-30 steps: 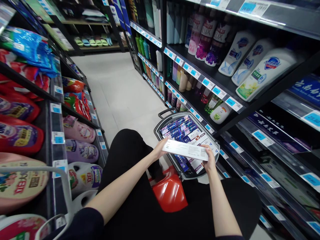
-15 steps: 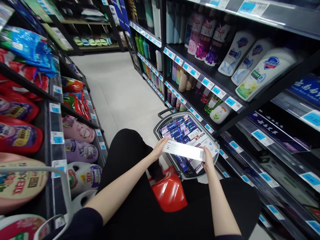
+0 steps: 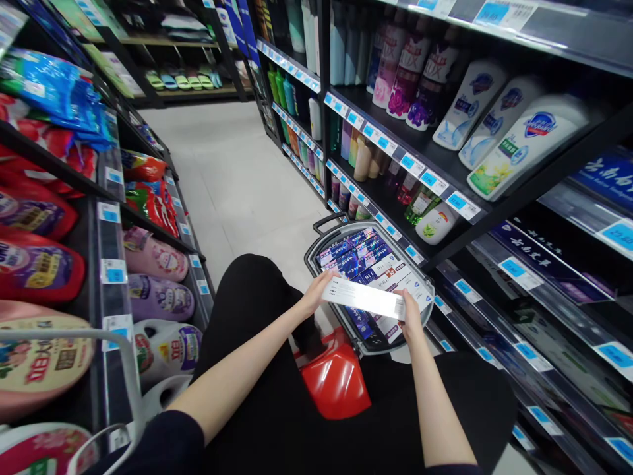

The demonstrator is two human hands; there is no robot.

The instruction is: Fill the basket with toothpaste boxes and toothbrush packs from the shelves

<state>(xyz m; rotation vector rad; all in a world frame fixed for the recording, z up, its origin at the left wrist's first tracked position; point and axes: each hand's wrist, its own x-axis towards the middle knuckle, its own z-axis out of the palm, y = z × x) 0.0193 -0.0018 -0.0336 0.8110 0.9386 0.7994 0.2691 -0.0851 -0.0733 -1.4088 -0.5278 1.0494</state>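
A long white toothpaste box (image 3: 364, 298) with small print and a barcode at its right end is held level between both hands. My left hand (image 3: 316, 292) pinches its left end, and my right hand (image 3: 410, 313) grips the right end. Below and behind the box stands a grey shopping basket (image 3: 310, 258), its black handle folded out at the far side. Dark blue and white toothpaste boxes (image 3: 388, 270) lie packed in rows inside it; the held box hides some of them.
Between my knees is a shiny red plastic object (image 3: 336, 379). Shelves with bottles (image 3: 529, 145) rise at the right, shelves with detergent bottles (image 3: 37, 267) at the left. A pale tiled floor (image 3: 222, 158) runs ahead. A pale curved handle (image 3: 126, 369) crosses the lower left.
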